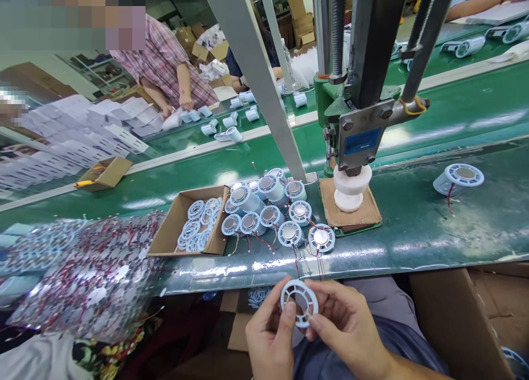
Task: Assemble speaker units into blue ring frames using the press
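Both hands hold one small round light-blue part (pixel 300 301) with a metal disc in its middle, just below the edge of the green bench. My left hand (pixel 268 336) pinches its left and lower rim. My right hand (pixel 345 325) pinches its right side. Red and white wires run up from it toward a cluster of like parts (pixel 273 209) lying on the bench. To their left is an open cardboard box (pixel 171 228) of light-blue rings.
A hand press (pixel 359 121) with a white round head (pixel 351 190) stands on a cardboard pad to the right of the cluster. One lone part (pixel 458 179) lies far right. Bags of wired pieces (pixel 82 270) lie left. Other people work across the belt, among white boxes (pixel 78 132).
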`<state>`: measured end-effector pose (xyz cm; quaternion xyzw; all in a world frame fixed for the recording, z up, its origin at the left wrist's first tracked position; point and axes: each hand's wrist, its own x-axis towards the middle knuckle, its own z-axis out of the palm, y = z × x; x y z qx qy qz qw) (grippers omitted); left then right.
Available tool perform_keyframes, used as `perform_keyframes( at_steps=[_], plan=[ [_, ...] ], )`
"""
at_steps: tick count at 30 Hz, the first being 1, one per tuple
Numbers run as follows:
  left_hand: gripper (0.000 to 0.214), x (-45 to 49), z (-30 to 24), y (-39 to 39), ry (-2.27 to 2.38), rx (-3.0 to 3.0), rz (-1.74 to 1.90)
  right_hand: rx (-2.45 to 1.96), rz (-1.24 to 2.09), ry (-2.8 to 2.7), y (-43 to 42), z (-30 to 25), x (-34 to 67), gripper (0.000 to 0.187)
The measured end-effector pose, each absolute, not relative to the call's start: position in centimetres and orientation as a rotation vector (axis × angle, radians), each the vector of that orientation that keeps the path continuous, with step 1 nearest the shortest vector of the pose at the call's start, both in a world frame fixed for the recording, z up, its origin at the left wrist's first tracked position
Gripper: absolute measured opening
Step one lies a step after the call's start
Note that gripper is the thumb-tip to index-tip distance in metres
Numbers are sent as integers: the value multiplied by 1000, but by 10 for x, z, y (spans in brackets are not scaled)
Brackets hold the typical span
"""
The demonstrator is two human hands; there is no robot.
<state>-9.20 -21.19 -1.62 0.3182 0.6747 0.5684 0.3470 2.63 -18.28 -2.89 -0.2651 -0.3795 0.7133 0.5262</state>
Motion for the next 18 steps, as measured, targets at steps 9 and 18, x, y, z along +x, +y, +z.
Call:
perform_keyframes(
  at_steps=[9,18],
  plan=[
    [55,-166,-73,-232,1804,837,952,-1003,1453,-1297,-172,-24,66,18],
    [28,-230,-177,-189,2222,524,703,-1200,923,-1258,-144,-36,101,13]
  ],
)
